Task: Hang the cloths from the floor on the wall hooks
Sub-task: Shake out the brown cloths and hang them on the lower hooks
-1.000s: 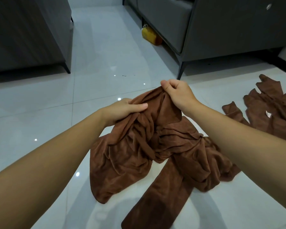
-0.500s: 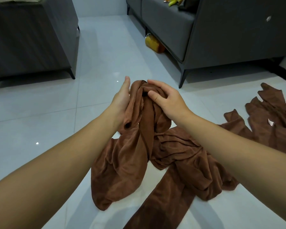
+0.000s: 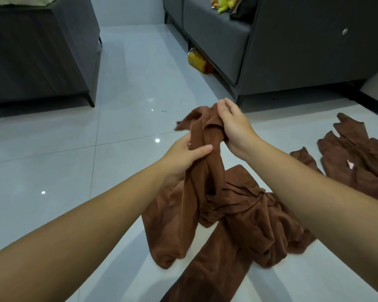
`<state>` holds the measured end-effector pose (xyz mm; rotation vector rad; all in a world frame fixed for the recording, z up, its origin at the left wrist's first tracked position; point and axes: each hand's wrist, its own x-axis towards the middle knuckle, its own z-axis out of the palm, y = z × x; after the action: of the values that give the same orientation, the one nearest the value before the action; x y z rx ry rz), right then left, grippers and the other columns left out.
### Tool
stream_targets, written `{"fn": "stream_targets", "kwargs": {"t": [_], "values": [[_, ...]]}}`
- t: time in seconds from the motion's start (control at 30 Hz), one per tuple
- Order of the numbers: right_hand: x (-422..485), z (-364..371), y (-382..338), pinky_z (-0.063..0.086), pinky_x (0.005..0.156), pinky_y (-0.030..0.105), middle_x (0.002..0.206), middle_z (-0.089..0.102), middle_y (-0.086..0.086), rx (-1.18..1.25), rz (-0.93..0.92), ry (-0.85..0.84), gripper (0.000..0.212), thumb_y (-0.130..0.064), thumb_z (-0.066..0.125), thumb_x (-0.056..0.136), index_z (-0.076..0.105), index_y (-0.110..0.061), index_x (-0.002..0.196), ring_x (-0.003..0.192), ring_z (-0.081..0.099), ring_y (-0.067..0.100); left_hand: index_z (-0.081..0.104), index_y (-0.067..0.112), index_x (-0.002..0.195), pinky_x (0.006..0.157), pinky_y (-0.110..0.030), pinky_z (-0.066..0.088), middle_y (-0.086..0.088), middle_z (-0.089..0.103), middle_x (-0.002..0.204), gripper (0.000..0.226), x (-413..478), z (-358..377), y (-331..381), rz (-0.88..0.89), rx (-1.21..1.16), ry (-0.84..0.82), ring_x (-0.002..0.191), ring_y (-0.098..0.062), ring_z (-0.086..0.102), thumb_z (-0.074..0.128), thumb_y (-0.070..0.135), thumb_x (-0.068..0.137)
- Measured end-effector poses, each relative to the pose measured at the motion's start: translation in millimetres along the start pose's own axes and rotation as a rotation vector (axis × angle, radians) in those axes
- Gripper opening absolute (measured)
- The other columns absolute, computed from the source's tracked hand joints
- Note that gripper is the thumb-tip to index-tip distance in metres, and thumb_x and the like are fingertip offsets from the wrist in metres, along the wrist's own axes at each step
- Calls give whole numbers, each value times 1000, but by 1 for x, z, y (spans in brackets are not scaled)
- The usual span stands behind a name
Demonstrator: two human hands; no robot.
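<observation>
My right grip (image 3: 234,127) is clenched round the gathered top of the cloth (image 3: 214,171), fingers curled over the bunch just above the centre of the frame. My left grip (image 3: 183,156) clasps the same rope of fabric just below it, thumb laid across the front. Between the two, the cloth is squeezed into a thick twisted column, and a loose corner pokes out to the upper left. Below my left grip it fans out, and the rest lies heaped on the floor (image 3: 52,171) at lower centre. A long flat strip runs to the bottom edge; I cannot tell whether it belongs to the same piece.

I read this as the pick-up step: the top is raised, the bulk is on the tiles and nothing is hung. No hooks show in the frame. The next move calls for lifting the whole length clear so it does not drag, then finding the wall. I would want a free edge to catch a hook, not a fat bundle.

The fabric is brown, matt, thin and limp, and it falls in deep soft folds. A second cloth (image 3: 358,171) in the same brown lies spread at the right edge, well apart, with a small pale tag (image 3: 350,164). The tiles are pale and glossy.
</observation>
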<state>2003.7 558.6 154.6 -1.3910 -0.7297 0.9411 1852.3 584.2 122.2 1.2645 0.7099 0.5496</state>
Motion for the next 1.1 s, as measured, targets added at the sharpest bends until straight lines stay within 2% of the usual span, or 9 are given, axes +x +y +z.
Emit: {"fn": "stream_targets", "kwargs": {"t": [0.17, 0.3, 0.47, 0.6, 0.7, 0.77, 0.87, 0.97, 1.1], "values": [[-19, -1, 9, 48, 100, 36, 147, 45, -2, -220, -33, -266, 63, -50, 46, 97, 15, -41, 151, 120, 58, 19, 62, 3, 119, 70, -30, 58, -13, 73, 99, 29, 10, -12, 24, -7, -196, 195, 88, -24, 72, 64, 11, 91], [-33, 12, 16, 45, 93, 10, 134, 49, -18, -414, -226, -302, 68, -33, 59, 96, 20, -39, 151, 114, 54, -6, 63, -4, 115, 75, -34, 58, -20, 70, 104, 28, 10, -24, 38, -20, -219, 217, 94, -31, 70, 65, 1, 88], [-34, 17, 23, 36, 80, -4, 123, 48, -26, -441, -334, -218, 53, -15, 58, 97, 39, -29, 145, 98, 44, -32, 62, 3, 116, 86, -37, 57, -14, 70, 108, 33, 11, -29, 40, 41, 47, 220, 98, -25, 70, 70, 4, 85], [-29, 16, 28, 41, 91, 4, 119, 58, -21, -417, -326, -144, 38, -15, 58, 97, 54, -25, 134, 103, 51, -21, 65, 12, 111, 86, -43, 57, -7, 73, 101, 35, 11, -26, 42, -51, 249, 215, 92, -21, 71, 76, 26, 81], [-26, 15, 23, 43, 86, 5, 108, 59, -21, -384, -270, -52, 35, -20, 62, 95, 58, -26, 129, 100, 56, -12, 67, 13, 102, 88, -39, 57, -8, 73, 102, 27, 9, -27, 43, -145, 284, 202, 95, -21, 70, 77, 25, 80], [-19, 8, 22, 50, 88, 15, 111, 63, -6, -303, -178, -118, 38, -21, 68, 91, 58, -30, 126, 102, 62, 4, 65, 14, 100, 86, -36, 57, -8, 72, 102, 22, 9, -30, 45, -133, 297, 238, 97, -22, 69, 76, 19, 81], [-13, -3, 18, 54, 93, 33, 118, 65, 7, -270, -28, -355, 47, -9, 74, 84, 60, -30, 124, 107, 65, 19, 55, 13, 120, 89, -43, 55, -10, 66, 109, 42, 13, -38, 52, -69, 247, 345, 98, -25, 67, 73, 14, 82], [-9, -9, 10, 55, 88, 25, 112, 66, 0, -474, -74, -333, 40, -4, 67, 88, 62, -25, 122, 102, 65, 14, 43, 18, 134, 87, -43, 55, -11, 61, 111, 55, 14, -54, 62, 5, 258, 417, 96, -25, 65, 66, 11, 85], [1, -24, -2, 55, 75, 26, 108, 61, -1, -624, -168, -137, 38, -6, 56, 94, 58, -32, 122, 96, 62, 18, 50, 21, 129, 62, -24, 47, -4, 62, 97, 42, 8, -79, 74, 84, 379, 537, 76, -14, 58, 55, 12, 88]]}}
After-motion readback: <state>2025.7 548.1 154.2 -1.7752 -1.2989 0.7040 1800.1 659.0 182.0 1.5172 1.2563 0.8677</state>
